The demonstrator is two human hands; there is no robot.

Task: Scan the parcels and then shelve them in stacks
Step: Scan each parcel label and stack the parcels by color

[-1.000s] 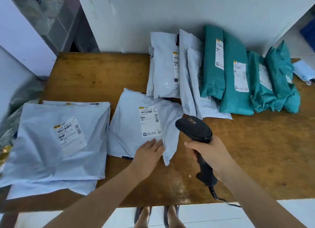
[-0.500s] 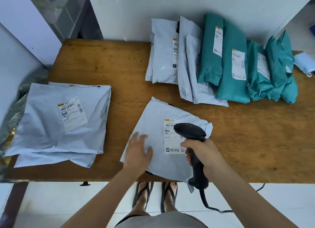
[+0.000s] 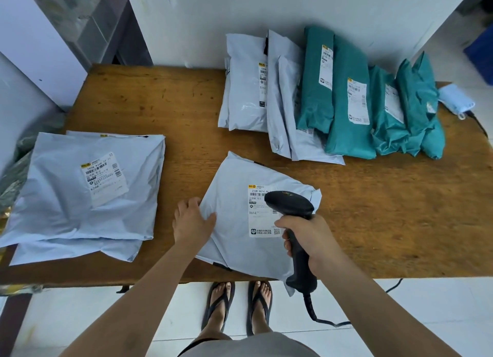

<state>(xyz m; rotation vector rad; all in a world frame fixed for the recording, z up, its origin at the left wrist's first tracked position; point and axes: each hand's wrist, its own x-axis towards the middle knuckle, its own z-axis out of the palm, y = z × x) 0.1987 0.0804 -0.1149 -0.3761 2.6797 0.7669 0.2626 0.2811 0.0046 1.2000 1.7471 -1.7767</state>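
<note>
Head view looks down on the desk (image 3: 373, 209). The grey parcel (image 3: 232, 196) I am working on lies flat near the middle of the front edge, turned askew so that its near corner hangs over that edge.

My left hand (image 3: 193, 223) takes the parcel's left edge. The fingers (image 3: 190, 203) curl at the rim and the thumb lies on top. I judge this pinch keeps the slippery bag from sliding and holds the film flat enough for the label (image 3: 260, 217) to read.

My right hand (image 3: 312, 239) is wrapped round the handle of the black scanner (image 3: 289, 204), fingers closed on the grip. The scanner's head hovers just over the right side of the label, nose aimed down at the barcode. Its cable trails off the front edge to the floor. I cannot tell whether the trigger is pressed.

The parcel is a pale grey-blue plastic mailer, thin and creased, with something soft inside. Its white label faces up, which the scan needs, and shows a barcode near the top and a square code at the bottom. It looks limp and would likely sag when lifted.

At the left edge of the desk lies a stack of grey bags (image 3: 80, 196), label up, which I take to be the finished pile. Along the back edge, grey mailers (image 3: 245, 95) and teal mailers (image 3: 346, 116) lean against the wall (image 3: 240, 14) in a row, probably waiting their turn.
</note>
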